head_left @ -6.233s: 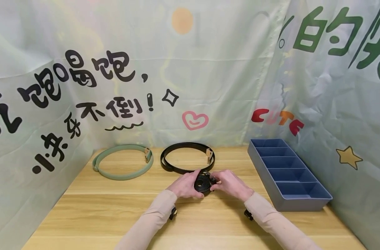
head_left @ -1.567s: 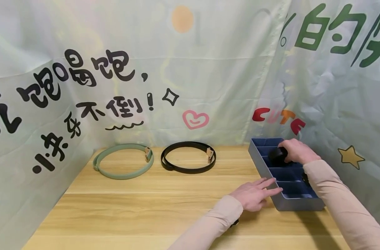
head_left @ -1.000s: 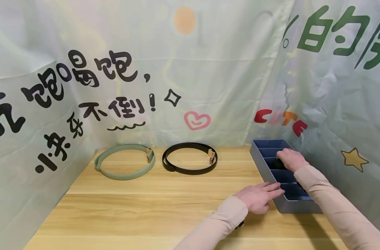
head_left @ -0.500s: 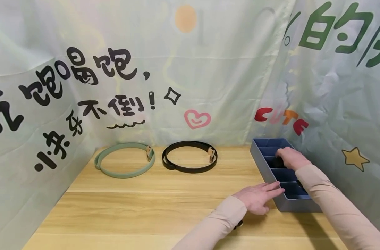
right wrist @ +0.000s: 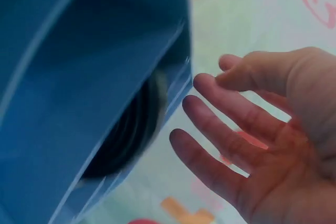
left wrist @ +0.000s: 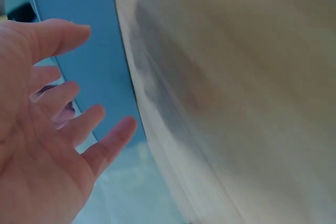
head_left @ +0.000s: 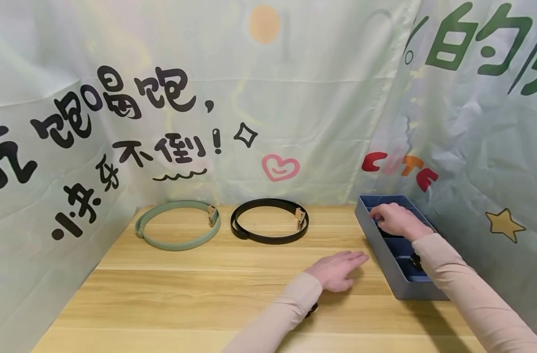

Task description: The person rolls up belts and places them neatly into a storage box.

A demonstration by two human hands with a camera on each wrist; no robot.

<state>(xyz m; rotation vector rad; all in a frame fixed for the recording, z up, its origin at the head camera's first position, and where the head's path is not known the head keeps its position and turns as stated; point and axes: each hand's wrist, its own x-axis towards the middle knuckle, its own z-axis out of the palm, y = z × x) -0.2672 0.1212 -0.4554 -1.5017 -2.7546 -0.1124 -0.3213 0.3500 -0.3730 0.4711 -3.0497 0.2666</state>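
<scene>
A coiled black belt (right wrist: 131,129) sits in a middle compartment of the blue-grey divided box (head_left: 383,264); in the head view the right hand mostly covers it. Just above that compartment my right hand (head_left: 396,219) hovers, its fingers loosely bent and holding nothing. The right wrist view confirms a gap between this hand's fingers (right wrist: 210,166) and the coil. To the left of the box, my left hand (head_left: 336,272) is held over the table with fingers extended and nothing in them. The left wrist view shows it near the box's side wall (left wrist: 100,51).
Toward the back of the wooden table (head_left: 197,294) lie a looped green belt (head_left: 177,246) and a looped black belt (head_left: 270,240), both with gold-coloured buckles. Printed cloth walls (head_left: 321,122) stand behind and at both sides. Thin dividers split the box into several compartments.
The coiled black belt went from between both hands into the box, and the right hand has let it go and lifted. The left hand has drawn back leftward from the box's edge.
</scene>
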